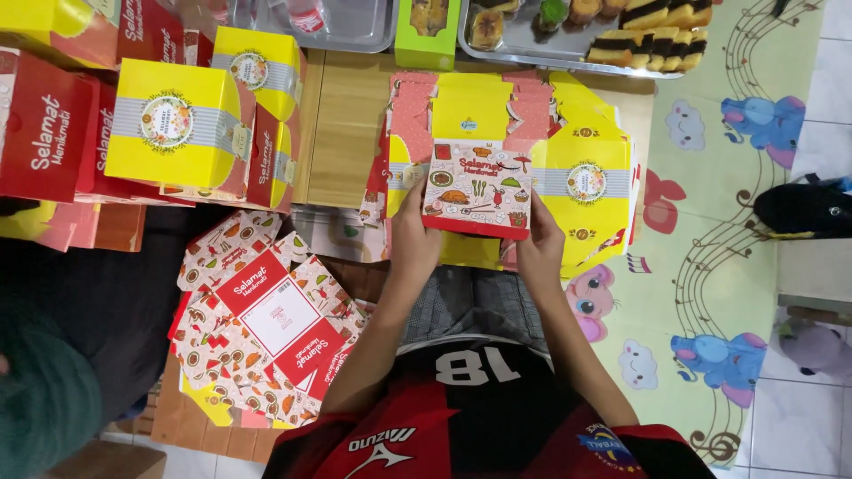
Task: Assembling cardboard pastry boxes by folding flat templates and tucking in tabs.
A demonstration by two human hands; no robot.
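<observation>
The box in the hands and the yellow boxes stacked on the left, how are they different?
The held box is white with small food drawings and a red edge; the stacked yellow boxes are plain yellow with a grey band and round label. The held box is gripped by the left hand and right hand; the yellow ones sit piled, untouched. Both are cardboard.

Left hand point(415, 238) and right hand point(538, 248) reach forward, fingers curled, gripping.

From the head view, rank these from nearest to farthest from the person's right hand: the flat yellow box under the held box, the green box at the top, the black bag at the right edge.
Measured from the right hand:
1. Flat yellow box, just above and to its right, beside the hand.
2. Green box, at the top, left of centre.
3. Black bag, at the far right edge.
</observation>
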